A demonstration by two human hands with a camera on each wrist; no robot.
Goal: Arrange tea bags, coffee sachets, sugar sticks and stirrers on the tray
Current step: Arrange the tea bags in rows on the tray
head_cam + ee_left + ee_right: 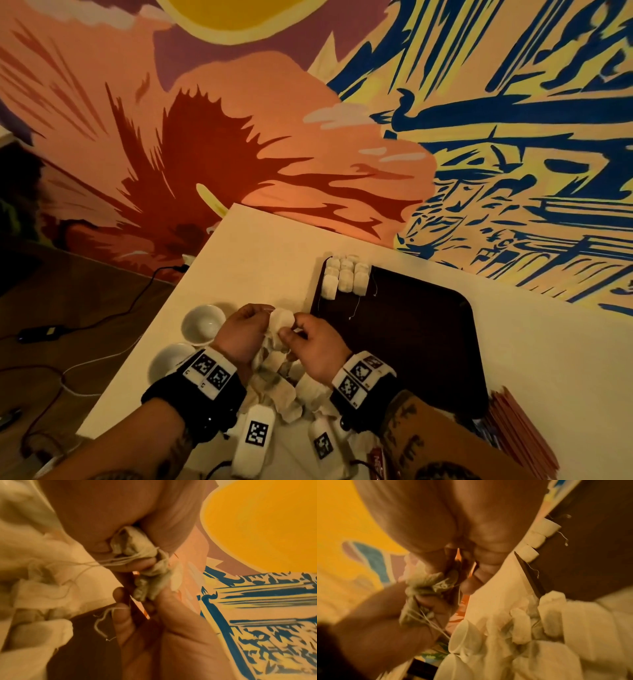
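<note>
Fingertips of our left hand [244, 330] and right hand [317, 344] pinch one tea bag [281, 320] between them, raised just left of the tray [445, 342].

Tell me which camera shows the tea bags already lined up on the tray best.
The head view: the tea bags sit whole in three short rows at the tray's far left corner. The right wrist view catches only a few, blurred, at the tray edge. The left wrist view doesn't show them.
</note>
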